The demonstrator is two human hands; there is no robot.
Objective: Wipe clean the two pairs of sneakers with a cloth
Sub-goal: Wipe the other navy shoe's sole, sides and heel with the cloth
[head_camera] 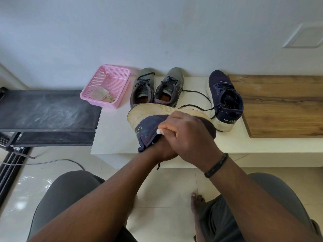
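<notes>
Sneakers of this knit-and-rubber kind look light and soft in the upper, stiff only along the pale sole, so the firm places to take hold would be the heel and the sole edge, while the upper would likely give under pressure. One navy sneaker [150,126] is raised on its side above the white table [111,137], sole turned away toward the wall. The left hand [166,152] seems pushed into its opening from below, carrying it from inside; its fingers are hidden, so how it closes cannot be told. The right hand [188,137] lies over the upper, fingers curled and pressed on the fabric, with a small white bit [160,131] showing at the thumb, probably the cloth. Its mate, the other navy sneaker [224,100], stands upright just beside on the right. A grey pair [156,88] stands behind, by the wall, near a pink basket [106,85] holding a crumpled rag [103,95].
</notes>
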